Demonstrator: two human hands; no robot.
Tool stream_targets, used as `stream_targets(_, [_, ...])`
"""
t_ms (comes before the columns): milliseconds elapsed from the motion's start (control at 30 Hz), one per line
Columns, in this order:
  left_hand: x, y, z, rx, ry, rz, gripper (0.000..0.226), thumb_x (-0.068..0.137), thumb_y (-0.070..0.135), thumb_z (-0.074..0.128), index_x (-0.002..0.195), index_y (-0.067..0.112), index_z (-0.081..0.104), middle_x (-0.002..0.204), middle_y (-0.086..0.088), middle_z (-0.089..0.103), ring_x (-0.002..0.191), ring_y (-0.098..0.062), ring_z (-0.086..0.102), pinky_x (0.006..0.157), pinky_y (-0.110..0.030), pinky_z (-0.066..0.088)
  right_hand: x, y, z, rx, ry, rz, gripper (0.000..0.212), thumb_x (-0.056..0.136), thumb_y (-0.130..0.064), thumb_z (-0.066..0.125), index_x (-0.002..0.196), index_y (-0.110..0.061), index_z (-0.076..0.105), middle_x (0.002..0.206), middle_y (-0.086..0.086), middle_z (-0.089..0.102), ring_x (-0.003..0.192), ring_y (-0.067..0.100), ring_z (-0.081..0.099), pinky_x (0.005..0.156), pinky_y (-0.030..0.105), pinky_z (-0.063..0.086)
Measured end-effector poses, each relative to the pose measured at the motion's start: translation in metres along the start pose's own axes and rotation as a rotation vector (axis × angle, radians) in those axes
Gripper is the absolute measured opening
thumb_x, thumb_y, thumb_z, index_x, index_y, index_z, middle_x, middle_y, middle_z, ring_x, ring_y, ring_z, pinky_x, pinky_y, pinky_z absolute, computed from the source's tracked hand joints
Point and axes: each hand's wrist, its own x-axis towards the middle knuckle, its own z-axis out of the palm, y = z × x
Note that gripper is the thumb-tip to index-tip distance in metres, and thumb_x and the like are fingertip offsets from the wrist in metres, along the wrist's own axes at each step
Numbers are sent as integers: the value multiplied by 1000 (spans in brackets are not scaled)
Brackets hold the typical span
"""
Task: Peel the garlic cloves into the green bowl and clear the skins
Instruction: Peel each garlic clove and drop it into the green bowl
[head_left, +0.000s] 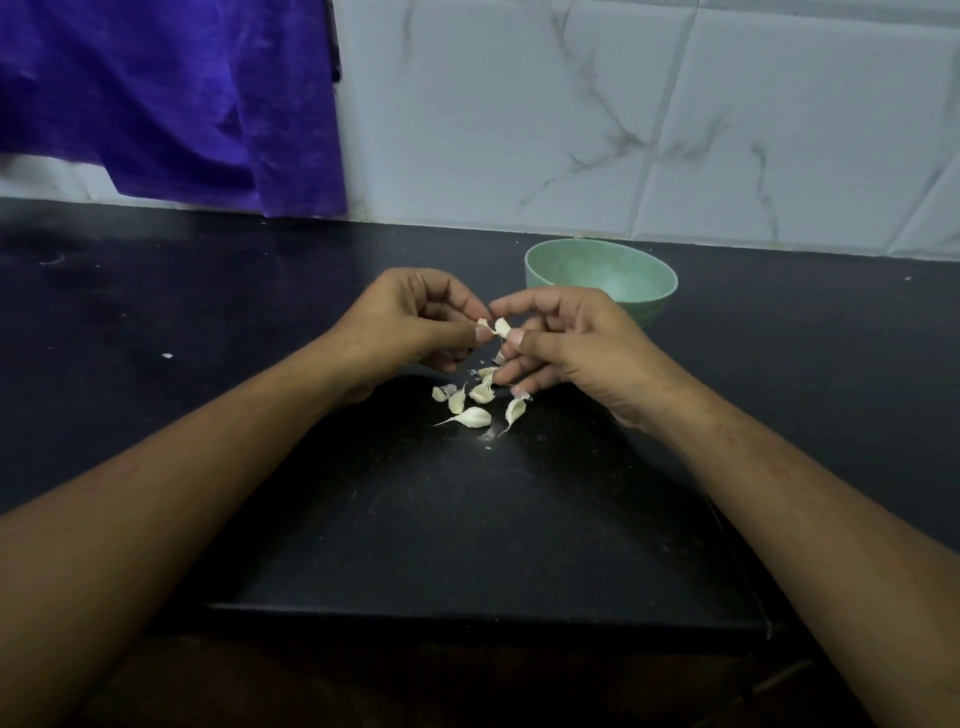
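Both hands meet above the black counter (363, 493), in front of the green bowl (639, 291). My left hand (410, 325) pinches a flap of papery skin on a garlic clove (502, 327). My right hand (571, 343) pinches the same clove from the other side between thumb and fingers. Below the hands lie several unpeeled garlic cloves (474, 417) and bits of skin (447, 389) on the counter. The bowl stands behind my right hand, and what I see of its inside is bare.
A purple cloth (171, 98) hangs at the back left over the white marble-tiled wall (623, 114). A small white scrap (167, 356) lies on the counter at the left. The counter's front edge (467, 610) runs below my forearms.
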Motion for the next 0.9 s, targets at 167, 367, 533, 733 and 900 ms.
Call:
stream_targets(167, [1, -2, -4, 65, 0, 5, 16, 88, 10, 82, 101, 4, 73, 87, -16, 73, 71, -16, 67, 62, -26, 59, 0, -3, -3, -80, 65, -10, 16, 96, 5, 64, 110, -2, 63, 85, 19, 73, 78, 34, 77, 67, 44, 64])
stream_targets(367, [3, -9, -4, 371, -2, 100, 9, 89, 21, 84, 96, 19, 79, 84, 2, 79, 73, -11, 72, 72, -28, 58, -1, -4, -7, -368, 156, -111, 14, 93, -3, 72, 100, -9, 62, 82, 15, 73, 69, 24, 78, 58, 40, 63])
stream_targets(533, [2, -9, 7, 539, -71, 175, 7, 91, 28, 81, 97, 29, 79, 82, 14, 76, 62, 1, 62, 67, -27, 53, 0, -6, -9, -396, 181, -130, 12, 93, -3, 71, 100, -11, 65, 76, 11, 71, 64, 23, 77, 52, 35, 60])
stream_targets(733, [0, -7, 8, 360, -253, 175, 9, 96, 20, 77, 104, 19, 78, 86, -6, 78, 65, -10, 63, 62, -27, 52, 0, -8, -11, -297, 163, -106, 18, 93, 1, 67, 107, -11, 70, 87, 17, 73, 63, 27, 75, 52, 36, 59])
stream_targets(900, [0, -6, 8, 238, -310, 176, 16, 99, 12, 71, 113, 9, 78, 97, -10, 80, 82, -10, 74, 73, -22, 57, -1, -8, -12, -175, 104, -91, 20, 94, 0, 69, 113, -8, 72, 82, 14, 67, 55, 22, 66, 44, 30, 52])
